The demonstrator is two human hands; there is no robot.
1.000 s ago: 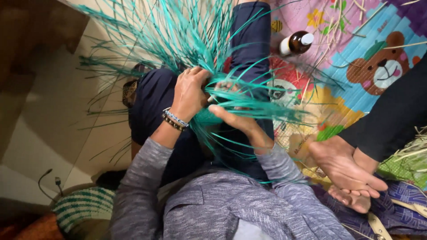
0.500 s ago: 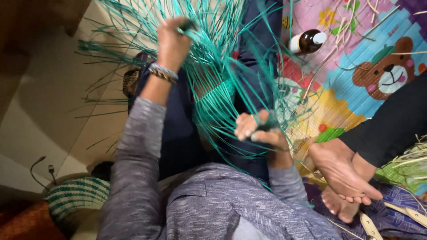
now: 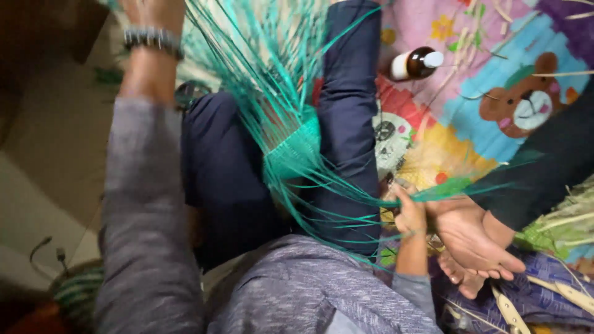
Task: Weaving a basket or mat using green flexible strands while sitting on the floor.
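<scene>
Head view shows us the teal woven piece [image 3: 296, 148], a small, tightly plaited patch with a fine ribbed weave, lying over our dark blue trouser legs [image 3: 346, 111]; long, thin, stiff teal strands [image 3: 260, 68] fan out from it above and below. Our right hand [image 3: 409, 213] is clenched around a bundle of those strands, drawn out flat and taut to the side of the patch. Our left hand [image 3: 151, 12] is raised high, cut off by the frame edge, so we cannot tell what its grip is doing; a beaded bracelet [image 3: 153, 38] sits on its wrist above the mottled grey knit sleeve [image 3: 145, 204]. Just beside the right-hand grip rest another person's bare feet [image 3: 473, 244], with a black trouser leg [image 3: 544, 173]. Beyond the grip lies a bright, soft mat [image 3: 495, 55] printed with a bear, and on it a brown bottle with a white cap [image 3: 416, 64]. Compared with half a second ago, our left arm has lifted further and our right hand has pulled its strands outward toward the feet.
</scene>
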